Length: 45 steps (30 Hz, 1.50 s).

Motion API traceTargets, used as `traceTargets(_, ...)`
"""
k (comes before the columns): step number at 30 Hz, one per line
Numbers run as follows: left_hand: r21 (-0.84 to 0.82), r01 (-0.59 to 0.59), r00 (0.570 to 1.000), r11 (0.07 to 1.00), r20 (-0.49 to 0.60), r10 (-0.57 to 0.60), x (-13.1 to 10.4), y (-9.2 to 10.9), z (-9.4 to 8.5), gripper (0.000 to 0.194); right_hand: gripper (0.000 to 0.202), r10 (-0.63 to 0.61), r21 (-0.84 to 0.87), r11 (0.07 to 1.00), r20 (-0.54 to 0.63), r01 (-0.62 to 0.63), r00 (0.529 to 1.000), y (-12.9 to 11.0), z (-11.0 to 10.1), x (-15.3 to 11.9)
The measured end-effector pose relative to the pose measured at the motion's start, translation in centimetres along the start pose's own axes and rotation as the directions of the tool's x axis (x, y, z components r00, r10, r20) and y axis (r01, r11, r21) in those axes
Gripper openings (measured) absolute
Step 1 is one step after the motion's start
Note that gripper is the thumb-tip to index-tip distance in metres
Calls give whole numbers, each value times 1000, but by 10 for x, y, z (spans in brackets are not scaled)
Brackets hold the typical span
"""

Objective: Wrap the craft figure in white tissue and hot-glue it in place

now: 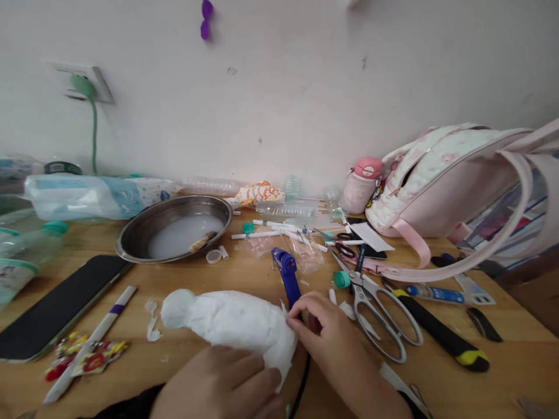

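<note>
A white paper-wrapped form (236, 317), rounded at its left end and wider on the right, lies on the table in front of me. My left hand (218, 381) rests against its near side with fingers curled, and the fingertips are partly hidden. At the form's right end, my right hand (325, 334) pinches the torn edge of the paper between thumb and forefinger. Just behind that hand is a blue hot glue gun (286, 270), whose black cord runs toward me. Large grey-handled scissors (382, 311) lie to the right of my right hand.
A metal basin (126, 256) of cloudy liquid holds a brush. A phone (61, 302) and a white-and-purple stick (116, 308) lie left. Behind are an orange-and-white fish figure (261, 193) and plastic pieces. At right are a black-and-yellow cutter (441, 329), pink bottle (360, 189) and backpack (454, 180).
</note>
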<state>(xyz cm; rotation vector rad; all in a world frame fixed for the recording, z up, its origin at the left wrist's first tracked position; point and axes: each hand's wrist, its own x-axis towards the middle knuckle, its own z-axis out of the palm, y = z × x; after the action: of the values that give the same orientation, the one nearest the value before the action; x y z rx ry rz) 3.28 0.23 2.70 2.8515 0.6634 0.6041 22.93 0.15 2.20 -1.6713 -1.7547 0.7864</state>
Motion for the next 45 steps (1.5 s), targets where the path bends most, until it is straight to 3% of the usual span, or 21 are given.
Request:
traceTargets(3,149,-105,954,983,-264,142,6,-9,-2,25,14,-94,28,995,12,94,995,2,1,-1)
traceTargets(5,180,-109,929,978,-331,165,8,-13,0,26,15,-121,46,992,11,120,993,3,2,-1)
traceTargets(11,254,-183,976,950,-68,206,8,-26,7,35,21,-117,53,992,5,117,993,4,3,0)
traceTargets(14,322,-310,948,895,30,317,9,-37,8,37,21,-97,15,995,-7,97,995,3,2,0)
traceTargets(17,345,-387,918,855,56,393,10,-45,7,34,18,-93,10,996,-12,93,996,4,1,0)
traceTargets(23,308,-330,943,892,64,327,8,-47,7,33,18,-208,18,977,-89,211,974,1,-3,-4)
traceTargets(28,67,-224,971,972,104,217,5,-45,-1,37,17,-239,-14,971,6,239,971,2,0,-9)
traceTargets(32,-128,-92,995,988,17,95,10,-45,-11,31,20,-273,-52,961,-12,272,962,5,4,-12)
traceTargets(34,-72,-52,999,996,-7,52,13,-47,-13,39,22,-280,-101,956,-28,276,959,6,6,-14)
traceTargets(35,-10,-54,999,998,5,54,14,-48,-13,52,23,-284,-125,953,-34,277,958,6,8,-15)
traceTargets(38,163,-103,992,981,93,88,16,-53,-9,79,27,-298,-174,944,-95,279,950,9,18,-20)
traceTargets(42,280,-136,979,950,183,86,16,-54,-4,75,34,-356,-307,907,-194,288,914,16,33,-25)
traceTargets(45,318,-135,983,938,164,86,15,-53,-1,73,39,-463,-478,804,-129,354,877,19,36,-25)
